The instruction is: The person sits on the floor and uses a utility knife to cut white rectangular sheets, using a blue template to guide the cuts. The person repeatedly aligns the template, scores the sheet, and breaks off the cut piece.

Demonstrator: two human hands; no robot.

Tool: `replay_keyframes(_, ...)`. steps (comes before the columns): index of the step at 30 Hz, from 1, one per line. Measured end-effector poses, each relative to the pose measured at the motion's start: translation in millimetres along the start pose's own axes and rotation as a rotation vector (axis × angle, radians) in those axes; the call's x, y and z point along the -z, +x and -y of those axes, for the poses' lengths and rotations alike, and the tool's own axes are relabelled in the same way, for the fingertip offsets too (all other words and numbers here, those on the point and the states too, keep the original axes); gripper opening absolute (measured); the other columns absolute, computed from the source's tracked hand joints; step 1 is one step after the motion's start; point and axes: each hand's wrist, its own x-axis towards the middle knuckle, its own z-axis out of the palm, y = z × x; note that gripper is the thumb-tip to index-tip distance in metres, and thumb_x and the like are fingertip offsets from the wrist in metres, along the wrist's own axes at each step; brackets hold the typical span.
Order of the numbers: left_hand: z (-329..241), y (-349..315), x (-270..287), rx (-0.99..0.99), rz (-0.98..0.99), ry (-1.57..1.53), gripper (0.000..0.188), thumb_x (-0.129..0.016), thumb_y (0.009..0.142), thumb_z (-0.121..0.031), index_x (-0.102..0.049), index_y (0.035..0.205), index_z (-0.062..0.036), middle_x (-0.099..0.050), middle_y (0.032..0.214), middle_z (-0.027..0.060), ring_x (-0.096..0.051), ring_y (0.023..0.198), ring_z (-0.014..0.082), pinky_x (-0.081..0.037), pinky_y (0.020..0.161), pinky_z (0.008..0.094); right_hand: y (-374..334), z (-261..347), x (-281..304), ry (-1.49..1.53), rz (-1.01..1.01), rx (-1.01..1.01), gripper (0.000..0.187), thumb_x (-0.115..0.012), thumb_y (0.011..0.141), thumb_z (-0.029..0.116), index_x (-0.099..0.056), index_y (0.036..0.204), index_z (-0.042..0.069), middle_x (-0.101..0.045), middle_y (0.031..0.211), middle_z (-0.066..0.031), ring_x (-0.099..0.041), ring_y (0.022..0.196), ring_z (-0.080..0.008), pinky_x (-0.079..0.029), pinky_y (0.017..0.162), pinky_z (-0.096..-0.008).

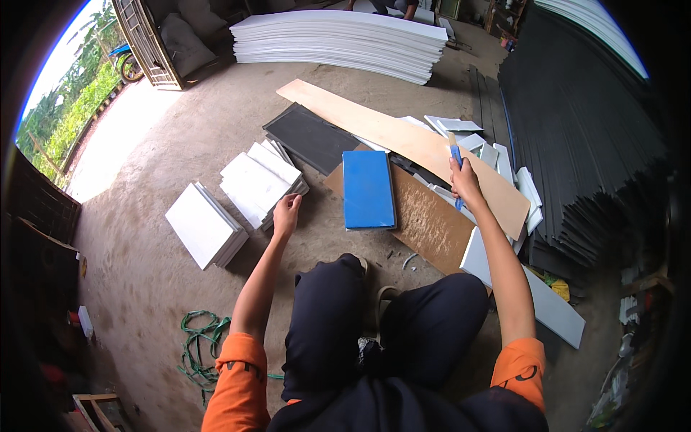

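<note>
My right hand [466, 181] is closed around a slim blue-handled tool [455, 151] with a tan end pointing up; its exact kind I cannot make out. It is held above a long pale tan board [403, 137]. My left hand [287, 212] has its fingers curled together at the right edge of a fanned stack of white panels [260, 183]; whether anything is pinched there is hidden. Between my hands, a blue rectangular panel [368, 189] lies on top of a small pile. To the left sits a neater stack of white panels [201, 225].
A brown board [435, 227] and black panels [313, 137] lie under and around the blue one. White offcuts [529, 191] are heaped at right, near tall black sheets [568, 122]. Long white sheets [338, 43] are stacked behind. Green cord [198, 349] lies beside my left arm.
</note>
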Motion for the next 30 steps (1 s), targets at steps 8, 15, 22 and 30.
replay_keyframes(8, -9, -28, -3, -0.066, 0.094, -0.007, 0.032, -0.060, 0.077, -0.030, -0.060, 0.097, -0.0047, -0.062, 0.085, 0.0126, -0.059, 0.082, 0.0224, -0.045, 0.073, 0.0318, 11, 4, 27, -0.415, -0.108, 0.288, 0.027, -0.048, 0.084, 0.030, -0.043, 0.077, 0.005, -0.041, 0.048, -0.0023, -0.042, 0.036, -0.0128, -0.034, 0.034, -0.0283)
replay_keyframes(15, 25, -28, -52, -0.383, 0.227, 0.192, 0.064, -0.075, 0.058, -0.024, -0.046, 0.113, -0.0088, -0.049, 0.100, 0.0149, -0.045, 0.097, 0.0303, -0.038, 0.085, 0.0381, 27, -75, -35, -0.262, 0.121, -0.047, 0.036, -0.053, 0.078, 0.034, -0.052, 0.066, 0.001, -0.055, 0.054, -0.0112, -0.057, 0.046, -0.0198, -0.045, 0.046, -0.0331)
replay_keyframes(22, 38, -17, -129, -0.469, 0.445, 0.140, 0.108, -0.079, 0.050, -0.024, -0.013, 0.133, -0.0046, -0.028, 0.125, 0.0210, -0.031, 0.112, 0.0375, -0.030, 0.095, 0.0428, 42, -182, -118, -0.145, 0.147, 0.051, 0.025, -0.067, 0.069, 0.023, -0.053, 0.068, 0.002, -0.054, 0.058, -0.0076, -0.056, 0.055, -0.0182, -0.045, 0.056, -0.0313)
replay_keyframes(30, 22, -5, -149, -0.406, 0.453, 0.116, 0.112, -0.079, 0.049, -0.018, -0.006, 0.132, 0.0025, -0.024, 0.131, 0.0204, -0.029, 0.115, 0.0368, -0.029, 0.097, 0.0404, 46, -182, -173, -0.120, 0.084, 0.113, 0.025, -0.067, 0.065, 0.001, -0.051, 0.084, 0.000, -0.052, 0.077, -0.0094, -0.054, 0.068, -0.0197, -0.044, 0.063, -0.0329)
